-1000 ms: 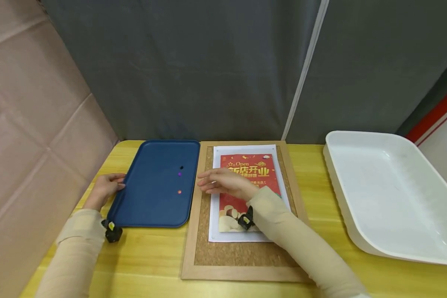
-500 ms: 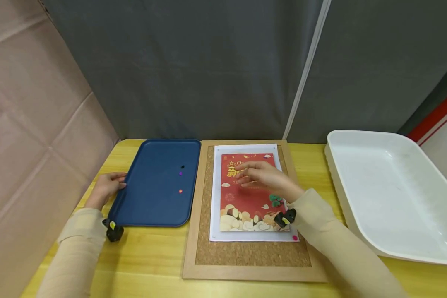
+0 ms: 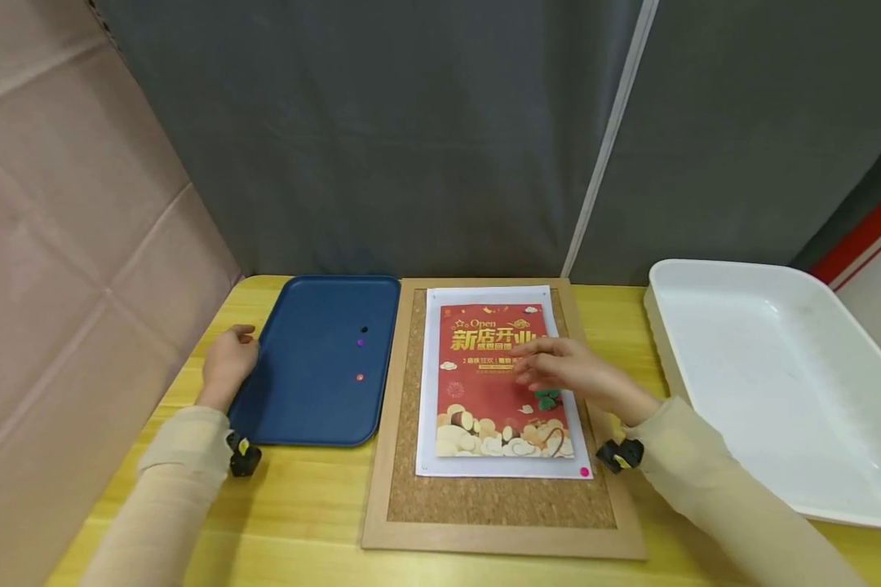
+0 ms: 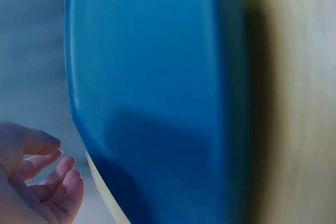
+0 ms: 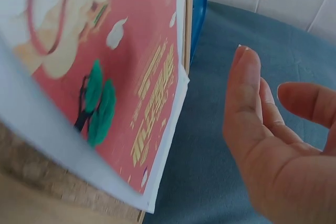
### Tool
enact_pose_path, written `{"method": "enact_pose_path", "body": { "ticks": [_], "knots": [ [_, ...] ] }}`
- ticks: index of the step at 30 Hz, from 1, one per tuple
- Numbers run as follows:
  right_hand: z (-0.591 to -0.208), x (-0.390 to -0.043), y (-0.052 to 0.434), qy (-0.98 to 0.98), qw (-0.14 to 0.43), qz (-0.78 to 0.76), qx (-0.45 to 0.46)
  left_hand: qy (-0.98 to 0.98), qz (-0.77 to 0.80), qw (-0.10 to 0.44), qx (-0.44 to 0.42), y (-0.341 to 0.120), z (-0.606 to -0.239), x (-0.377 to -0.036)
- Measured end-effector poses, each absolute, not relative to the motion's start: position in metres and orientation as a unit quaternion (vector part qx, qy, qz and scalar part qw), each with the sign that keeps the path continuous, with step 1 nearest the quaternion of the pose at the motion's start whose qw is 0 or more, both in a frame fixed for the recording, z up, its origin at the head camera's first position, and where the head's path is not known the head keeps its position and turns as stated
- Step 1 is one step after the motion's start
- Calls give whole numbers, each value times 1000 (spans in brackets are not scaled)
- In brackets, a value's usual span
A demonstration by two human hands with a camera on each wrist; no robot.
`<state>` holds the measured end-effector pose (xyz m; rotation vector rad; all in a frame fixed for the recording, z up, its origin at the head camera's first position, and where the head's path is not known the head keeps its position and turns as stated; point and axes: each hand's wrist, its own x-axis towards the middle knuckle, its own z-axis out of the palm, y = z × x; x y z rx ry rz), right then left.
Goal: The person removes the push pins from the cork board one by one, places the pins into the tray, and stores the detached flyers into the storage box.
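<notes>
A red poster (image 3: 493, 377) on white paper lies on a cork board (image 3: 499, 501) with a wooden frame. A pink pin (image 3: 584, 471) sits at the paper's lower right corner. My right hand (image 3: 554, 368) hovers over the poster's right side, fingers relaxed and holding nothing. In the right wrist view that hand (image 5: 268, 145) is open beside the poster (image 5: 121, 77). My left hand (image 3: 229, 356) rests by the left rim of a blue tray (image 3: 301, 408), loosely curled and empty. The left wrist view shows the hand (image 4: 37, 182) next to the tray (image 4: 157, 77).
Three small pins lie in the tray: black (image 3: 364, 330), purple (image 3: 360, 342) and orange (image 3: 360, 377). A large white bin (image 3: 771, 383) stands at the right on the yellow table (image 3: 301, 522). Grey curtains close the back, a pink panel the left.
My right hand has swept from the poster's left edge to its right side, uncovering the print and the pink pin. My left hand has shifted slightly at the tray's rim.
</notes>
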<state>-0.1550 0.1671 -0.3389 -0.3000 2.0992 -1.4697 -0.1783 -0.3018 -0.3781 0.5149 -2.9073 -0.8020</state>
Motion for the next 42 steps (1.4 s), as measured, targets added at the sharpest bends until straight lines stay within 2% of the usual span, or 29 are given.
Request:
{"method": "enact_pose_path", "body": {
  "ticks": [9,20,30,42],
  "knots": [
    [-341,-142,189,784,289,-535,-123,-964,-239,87,72,-230,-360,-180],
    [-348,-126,206,783,299,-531,-125,-976,-198,65,-69,-156,-368,-170],
    [-366,-118,223,765,321,-545,-122,-970,-149,0,-192,-117,-384,-158],
    [-383,-114,238,764,341,-525,-158,-967,-97,-56,-229,-111,-399,-155]
  ]
}}
